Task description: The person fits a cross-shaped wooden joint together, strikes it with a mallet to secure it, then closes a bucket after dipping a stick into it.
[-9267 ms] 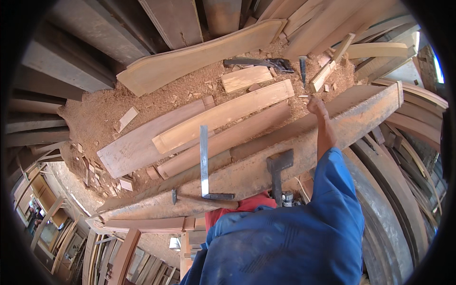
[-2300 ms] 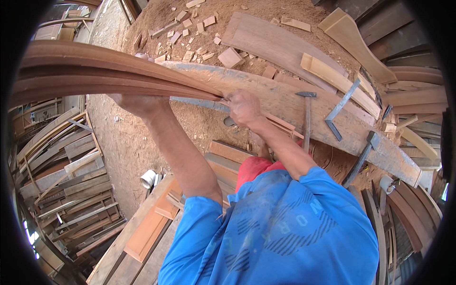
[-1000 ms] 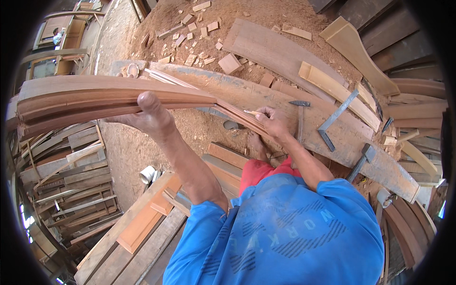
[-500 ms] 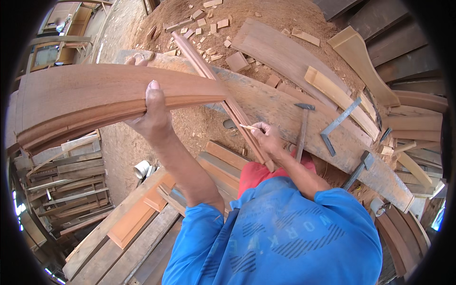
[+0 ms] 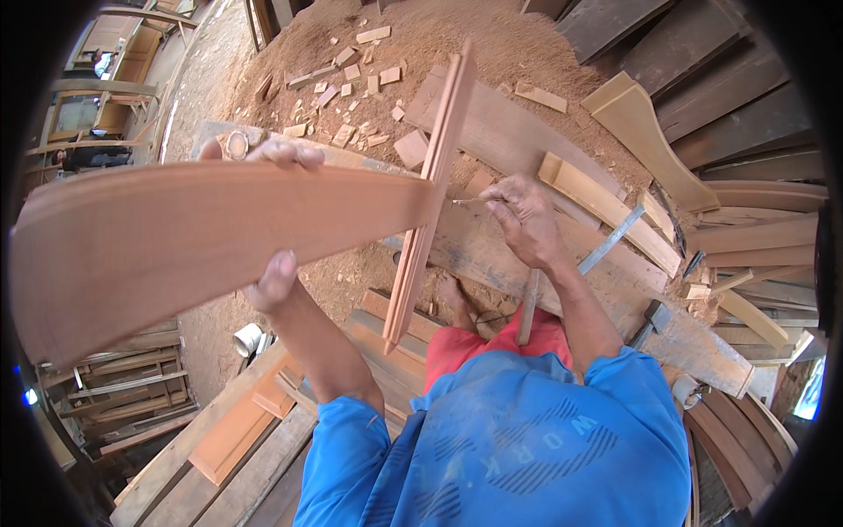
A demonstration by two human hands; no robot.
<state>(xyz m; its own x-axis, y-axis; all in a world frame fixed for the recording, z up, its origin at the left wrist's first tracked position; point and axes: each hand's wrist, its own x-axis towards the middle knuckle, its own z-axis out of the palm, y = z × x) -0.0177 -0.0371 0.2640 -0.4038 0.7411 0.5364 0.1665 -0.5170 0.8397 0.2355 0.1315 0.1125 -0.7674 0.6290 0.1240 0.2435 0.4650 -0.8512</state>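
Note:
My left hand point(image 5: 279, 277) grips a broad, tapering, curved brown board point(image 5: 219, 220) from beneath. Its thumb presses the near edge, and fingers curl over the far edge. At the board's narrow right end, a long grooved wooden moulding strip point(image 5: 426, 211) lies crosswise and meets it; whether they are fastened, I cannot tell. Just right of the strip, my right hand point(image 5: 527, 220) pinches a thin, pale pencil point(image 5: 470, 200), its tip pointing at the strip. Below that hand shows a hammer handle point(image 5: 529, 307); the hammer's head is hidden.
A worn plank bench point(image 5: 500, 255) runs diagonally under the work, bearing a metal square point(image 5: 612, 239) and a dark metal tool point(image 5: 652, 323). Wood offcuts point(image 5: 373, 83) litter the sawdust beyond. Curved boards point(image 5: 654, 140) stand at right; planks point(image 5: 263, 465) lie at lower left, near a white cup point(image 5: 249, 337).
The board has tilted, its broad face turning toward me. The moulding strip has swung round with it, far end rightward. My right hand has moved up and away from me, still with the pencil.

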